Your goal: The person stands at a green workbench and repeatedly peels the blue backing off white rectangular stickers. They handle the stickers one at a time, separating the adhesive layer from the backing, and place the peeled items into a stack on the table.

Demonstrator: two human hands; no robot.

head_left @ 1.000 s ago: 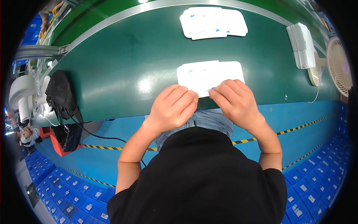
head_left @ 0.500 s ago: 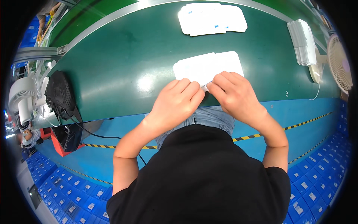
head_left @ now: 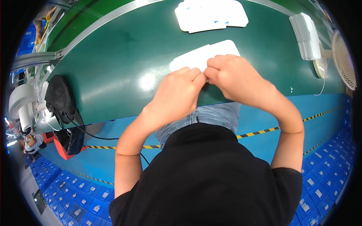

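A flat white piece with rounded corners and a stepped edge (head_left: 200, 56) lies on the green table in front of me; I cannot tell its material. At its near edge my left hand (head_left: 177, 92) is closed, fingertips pinched together. My right hand (head_left: 237, 77) is also closed, its fingertips meeting the left ones at that same edge. Both seem to grip the white piece there, though the knuckles hide most of the pinched part. Beyond it, similar white pieces with small blue marks (head_left: 211, 15) lie overlapped in a flat pile.
Another stack of white pieces (head_left: 306, 37) stands at the right, beside a fan (head_left: 343, 60) with a cable. At the left are a second white fan (head_left: 22, 96), a black mesh bag (head_left: 60, 94) and a red bin (head_left: 60, 147). Blue boxes (head_left: 83, 196) cover the floor behind me.
Both hands and the white piece between them have shifted slightly away from me. My right elbow swings outward, and the right hand turns so its knuckles cover more of the near edge.
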